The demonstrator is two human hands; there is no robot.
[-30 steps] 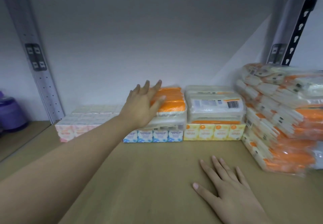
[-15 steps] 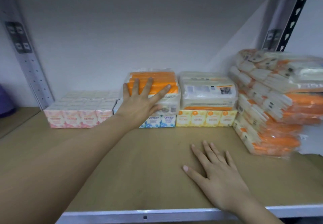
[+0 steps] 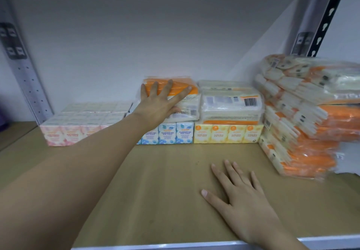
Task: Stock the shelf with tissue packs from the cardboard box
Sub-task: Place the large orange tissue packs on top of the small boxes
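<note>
I see the shelf (image 3: 155,191), a tan board with a pale metal front edge, backed by a white wall (image 3: 155,35). Along the back edge runs a row of mini-tissue boxes: pink boxes (image 3: 64,134) toward the back left corner, blue boxes (image 3: 175,132) in the middle, yellow boxes (image 3: 228,133) just beside them on the right, all touching side to side. On the blue boxes sits the orange pack (image 3: 181,88), a soft plastic-wrapped bundle with an orange top; touching its right side, on the yellow boxes, lies a white pack (image 3: 231,103) with a barcode facing me. At the right edge a tall leaning stack (image 3: 303,117) of orange-and-white packs fills the back right corner and stands against the yellow boxes. A grey perforated upright (image 3: 25,86) rises at the back left, and a black slotted upright (image 3: 329,14) at the back right. A sliver of something purple shows at the far left edge; I cannot tell what it is. My left hand (image 3: 157,105) reaches in over the pink and blue boxes and lies spread against the front and top of the orange pack, fingers straight and fanned, pressing and not gripping. My right hand (image 3: 239,197) rests palm down near the front edge, fingers straight and slightly apart, holding nothing.
</note>
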